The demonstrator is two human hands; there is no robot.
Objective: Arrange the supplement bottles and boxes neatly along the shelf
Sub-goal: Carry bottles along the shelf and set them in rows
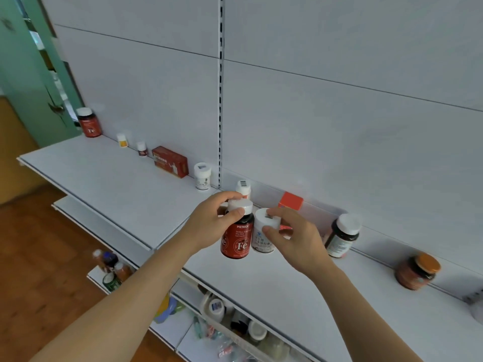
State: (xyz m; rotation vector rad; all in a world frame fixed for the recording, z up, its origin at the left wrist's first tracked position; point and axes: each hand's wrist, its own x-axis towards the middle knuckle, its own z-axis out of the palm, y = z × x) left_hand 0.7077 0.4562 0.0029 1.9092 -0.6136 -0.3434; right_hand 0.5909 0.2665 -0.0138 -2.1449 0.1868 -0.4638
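My left hand [209, 220] grips the white cap of a red Fe bottle [237, 239] above the white shelf [130, 194]. Right beside it my right hand [295, 236] pinches the cap of a white bottle [264, 236]; the two bottles touch. Along the back wall stand another red Fe bottle [88, 123], two small white bottles [122, 140] [142, 148], a red box [170, 161], a white jar [202, 176], a further white bottle [243, 188], an orange box [290, 201], a dark white-capped bottle [342, 236] and an orange-lidded jar [415, 271].
Lower shelves [167, 333] hold several loose bottles and packets. A slotted upright [220, 87] divides the back panel. A green door frame [31, 82] stands at the left, and wooden floor [39, 257] shows below.
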